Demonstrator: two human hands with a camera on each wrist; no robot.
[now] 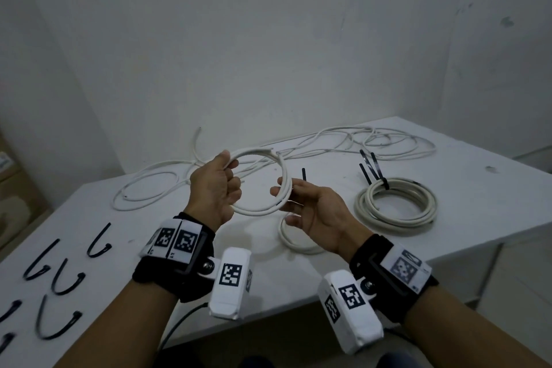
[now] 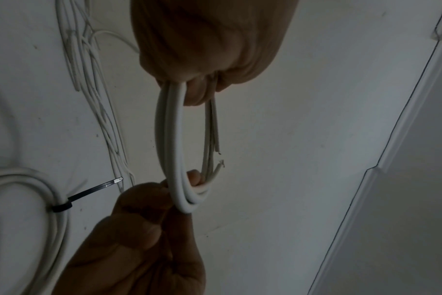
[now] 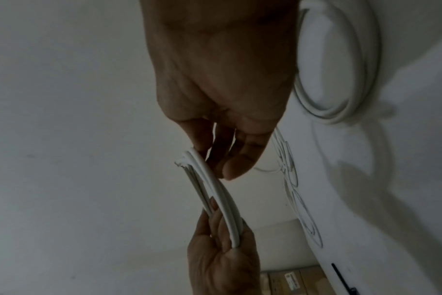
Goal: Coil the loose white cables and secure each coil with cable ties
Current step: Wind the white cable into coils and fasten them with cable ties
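Note:
A small coil of white cable (image 1: 257, 213) hangs in the air between my hands, above the white table (image 1: 484, 194). My left hand (image 1: 218, 188) grips its left side with curled fingers. On the coil's right side, my right hand (image 1: 310, 206) pinches the strands between thumb and fingertips. The left wrist view shows the coil (image 2: 173, 139) edge-on with two cut ends free inside the loop. In the right wrist view the strands (image 3: 220, 191) run from my fingertips (image 3: 237, 165) down into my left hand (image 3: 222, 259).
A larger coil (image 1: 394, 222) bound with black ties (image 1: 383, 184) lies at the right. A small loop (image 1: 298, 245) lies under my right hand. Loose cables (image 1: 388, 140) sprawl across the back. Several bent black ties (image 1: 62, 278) lie at the front left. One black tie (image 1: 304, 173) shows beyond my right hand.

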